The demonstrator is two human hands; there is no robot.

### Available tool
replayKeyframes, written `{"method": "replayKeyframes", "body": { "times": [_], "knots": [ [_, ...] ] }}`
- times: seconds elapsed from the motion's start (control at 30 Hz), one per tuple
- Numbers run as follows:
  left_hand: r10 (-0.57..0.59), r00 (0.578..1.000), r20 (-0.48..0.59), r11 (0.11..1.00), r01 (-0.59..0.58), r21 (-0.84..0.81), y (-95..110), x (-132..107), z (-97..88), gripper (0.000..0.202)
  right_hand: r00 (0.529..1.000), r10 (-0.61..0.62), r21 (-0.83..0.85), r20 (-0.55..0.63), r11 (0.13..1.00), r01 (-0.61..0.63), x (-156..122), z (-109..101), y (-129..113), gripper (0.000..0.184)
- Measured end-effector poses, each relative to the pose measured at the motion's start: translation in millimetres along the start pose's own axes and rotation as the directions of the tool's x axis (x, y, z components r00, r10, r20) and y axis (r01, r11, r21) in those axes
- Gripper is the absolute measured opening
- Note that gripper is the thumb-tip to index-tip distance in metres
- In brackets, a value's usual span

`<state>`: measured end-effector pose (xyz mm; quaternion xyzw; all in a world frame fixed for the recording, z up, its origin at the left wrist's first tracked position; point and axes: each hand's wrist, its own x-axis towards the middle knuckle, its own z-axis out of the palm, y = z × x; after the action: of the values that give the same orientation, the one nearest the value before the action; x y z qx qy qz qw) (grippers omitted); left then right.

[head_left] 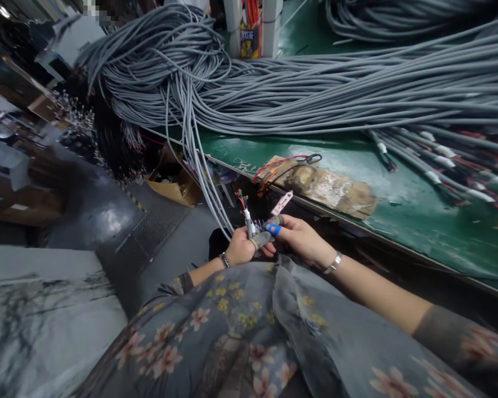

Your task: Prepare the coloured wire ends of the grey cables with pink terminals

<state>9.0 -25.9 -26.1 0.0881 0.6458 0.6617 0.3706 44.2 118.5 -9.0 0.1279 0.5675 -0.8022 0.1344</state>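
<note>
Just off the table's front edge, my left hand [243, 246] is closed around the ends of several grey cables [212, 193] that hang down from the table. One cable end [248, 215] sticks up out of it, with a white wrap and thin coloured wires fanned at the tip. My right hand [301, 235] pinches the coloured wires [259, 225] of another end, close against the left. Coverings wrap some fingertips, and a blue band [273, 228] is on the right thumb. A pale pink tag-like piece [282, 204] stands out beyond the right fingers.
Grey cable bundles [299, 94] run across the green table [415, 221], with a large coil [157, 61] at the left. White-wrapped cable ends [444, 160] lie at the right. A worn wooden block [327, 188] rests at the table edge. Below stands an open cardboard box [176, 190].
</note>
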Motion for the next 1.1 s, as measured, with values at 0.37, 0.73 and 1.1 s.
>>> {"method": "replayKeyframes", "body": {
  "times": [0.37,0.73,1.1],
  "knots": [
    [0.0,0.994,-0.11,0.999,-0.005,-0.041,-9.7,7.5,-0.7,0.062,0.991,-0.091,-0.037,-0.094,0.996,0.087,2.1,-6.1,5.6,0.048],
    [0.016,0.993,-0.119,0.999,-0.009,0.053,6.6,1.4,4.3,0.058,0.996,-0.033,-0.013,-0.082,0.999,0.032,2.6,-1.8,-2.4,0.048],
    [0.031,0.992,-0.126,0.996,-0.02,0.09,3.4,1.5,4.4,0.057,0.985,0.023,0.082,-0.168,0.997,-0.009,4.0,-1.2,-0.7,0.046]
  ]
}}
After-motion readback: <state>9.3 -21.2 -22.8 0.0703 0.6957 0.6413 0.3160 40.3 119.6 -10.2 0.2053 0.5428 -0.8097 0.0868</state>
